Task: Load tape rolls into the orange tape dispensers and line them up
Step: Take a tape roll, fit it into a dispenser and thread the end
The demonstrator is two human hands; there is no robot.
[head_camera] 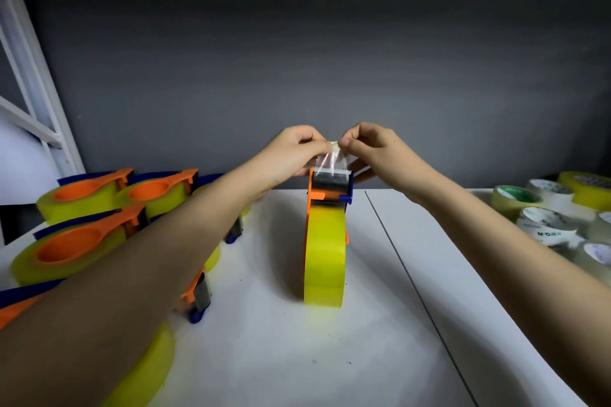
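Clear tape end (327,160) pinched by both hands (299,145) (367,142); left forearm hides some loaded dispensers (86,235)

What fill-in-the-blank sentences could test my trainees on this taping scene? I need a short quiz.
1. Both hands, left hand and right hand, pinch the clear tape end above the dispenser's serrated ____.
2. The tape roll in the upright dispenser is ____ in colour.
3. The finished dispensers lie on the person's ____ side.
4. The spare rolls lie on the ____ side.

Missing words: blade; yellow; left; right
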